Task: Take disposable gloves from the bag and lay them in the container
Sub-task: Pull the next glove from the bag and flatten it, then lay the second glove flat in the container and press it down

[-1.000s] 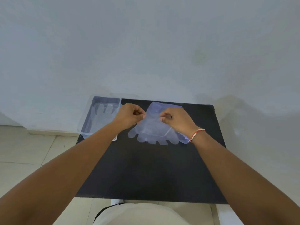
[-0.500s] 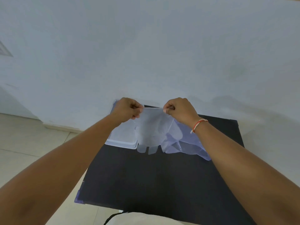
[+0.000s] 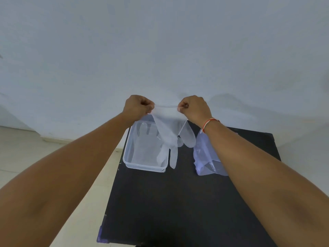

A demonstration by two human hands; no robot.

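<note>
A clear disposable glove (image 3: 169, 132) hangs with its fingers pointing down, stretched by its cuff between my two hands. My left hand (image 3: 138, 106) pinches the cuff's left corner and my right hand (image 3: 193, 106) pinches the right corner. The glove dangles over the right side of a clear plastic container (image 3: 132, 163) at the table's far left, and its fingertips reach past the container's right rim. At least one other glove lies flat inside the container. The clear bag (image 3: 204, 157) lies on the table to the right, partly hidden by my right forearm.
The black table (image 3: 178, 202) stands against a white wall (image 3: 160, 50). Pale tiled floor (image 3: 26, 148) shows to the left. A red-and-white string bracelet (image 3: 208, 122) circles my right wrist.
Both hands lifted the glove free of the bag and carried it left until it hangs above the container. The bag stayed behind on the table.
</note>
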